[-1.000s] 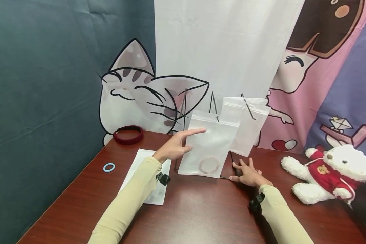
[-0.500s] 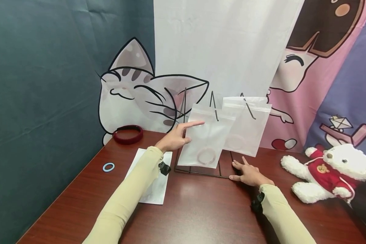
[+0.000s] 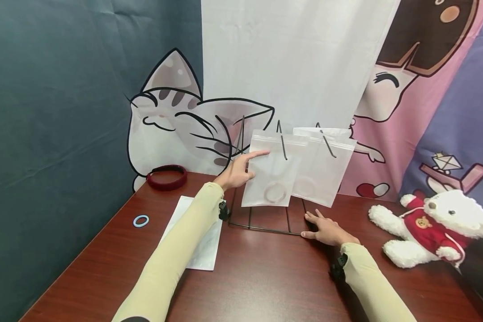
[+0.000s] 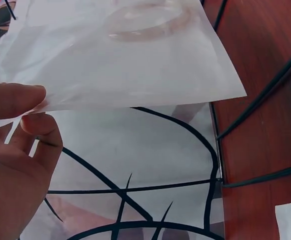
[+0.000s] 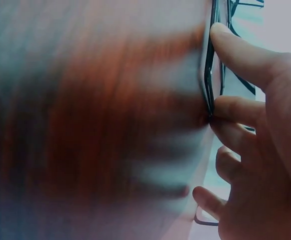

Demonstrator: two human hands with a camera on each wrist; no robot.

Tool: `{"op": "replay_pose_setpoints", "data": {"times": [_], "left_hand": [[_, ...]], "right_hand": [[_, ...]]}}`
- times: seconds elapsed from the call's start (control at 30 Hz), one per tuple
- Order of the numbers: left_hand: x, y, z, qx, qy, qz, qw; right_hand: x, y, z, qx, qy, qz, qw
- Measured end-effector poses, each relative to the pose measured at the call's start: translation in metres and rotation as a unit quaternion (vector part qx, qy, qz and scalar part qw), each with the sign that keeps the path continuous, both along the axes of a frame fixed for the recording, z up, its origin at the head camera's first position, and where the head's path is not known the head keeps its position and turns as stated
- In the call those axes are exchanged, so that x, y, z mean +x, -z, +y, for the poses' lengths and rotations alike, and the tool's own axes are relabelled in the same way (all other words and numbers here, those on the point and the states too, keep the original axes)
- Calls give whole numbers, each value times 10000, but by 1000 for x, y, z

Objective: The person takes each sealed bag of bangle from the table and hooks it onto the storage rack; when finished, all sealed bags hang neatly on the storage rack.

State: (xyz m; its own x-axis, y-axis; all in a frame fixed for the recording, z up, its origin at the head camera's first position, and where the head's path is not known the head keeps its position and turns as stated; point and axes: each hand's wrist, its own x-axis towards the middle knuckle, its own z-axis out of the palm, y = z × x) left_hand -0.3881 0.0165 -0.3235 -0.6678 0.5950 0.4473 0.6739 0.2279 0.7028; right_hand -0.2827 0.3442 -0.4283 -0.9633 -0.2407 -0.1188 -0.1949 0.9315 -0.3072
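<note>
The left hand (image 3: 237, 173), pinching the front bag (image 3: 273, 167) by its edge, has raised it along the middle hook (image 3: 284, 147), which apparently now bears it, while the right hand (image 3: 328, 230), fingers spread, touches the rack base (image 3: 261, 229).

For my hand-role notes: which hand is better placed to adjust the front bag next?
Probably the left hand: it pinches the front bag by its edge, while the right hand touches the wire rack low down.

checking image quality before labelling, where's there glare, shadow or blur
Head: pale glare on the table, dark shadow beside the right sleeve; left wrist: the ring looks hazy through the bag; right wrist: table heavily blurred, right hand sharper.
</note>
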Motion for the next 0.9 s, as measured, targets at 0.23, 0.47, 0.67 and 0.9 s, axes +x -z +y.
{"op": "replay_pose_setpoints", "data": {"times": [0.23, 0.47, 0.67, 0.9], "left_hand": [[-14, -8, 4, -115, -202, -179, 9996], [-23, -13, 4, -248, -104, -231, 9994], [-22, -5, -3, -494, -224, -248, 9982], [-22, 15, -22, -835, -181, -36, 9963]], "right_hand": [[0, -6, -4, 123, 54, -31, 9999], [0, -6, -6, 183, 36, -128, 9997], [1, -6, -7, 139, 32, -148, 9998], [1, -5, -6, 95, 64, -167, 9998]]}}
